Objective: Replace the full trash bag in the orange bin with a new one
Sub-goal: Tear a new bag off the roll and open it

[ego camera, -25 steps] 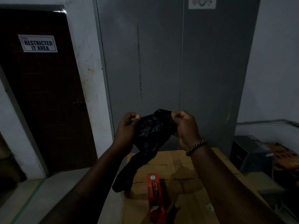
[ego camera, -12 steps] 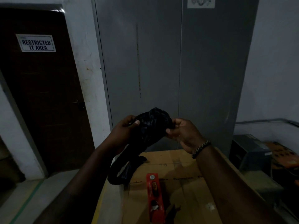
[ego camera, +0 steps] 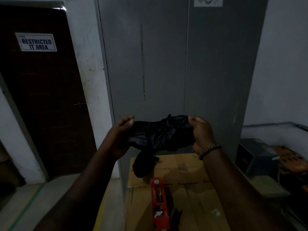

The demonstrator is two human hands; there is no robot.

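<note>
Two hands are raised above the far edge of the cardboard box (ego camera: pixel 188 172). The left hand (ego camera: pixel 122 130) and right hand (ego camera: pixel 200 132) are held well apart, each pinching one end of a crumpled black trash bag (ego camera: pixel 160 132) stretched between them. The bag is bunched and not opened out. A twisted tail hangs from its lower middle and touches the box top near the far left corner. A beaded bracelet (ego camera: pixel 209 150) sits on the right wrist. A red-orange tool or packet (ego camera: pixel 159 202) lies on the near part of the box top, apart from the bag's tail. A grey metal cabinet (ego camera: pixel 166 64) stands directly behind the box. No orange bin is plainly in view; an orange perforated thing (ego camera: pixel 290 160) sits low and dim to the right of the box, and I cannot tell whether it is the bin. On progress, this looks like the new bag at the unfolding stage, so lining is barely begun and the mouth is not yet spread. Whether the full bag is already out cannot be told. At least three steps remain: open the bag, take it to the bin, fit it over the rim.
</note>
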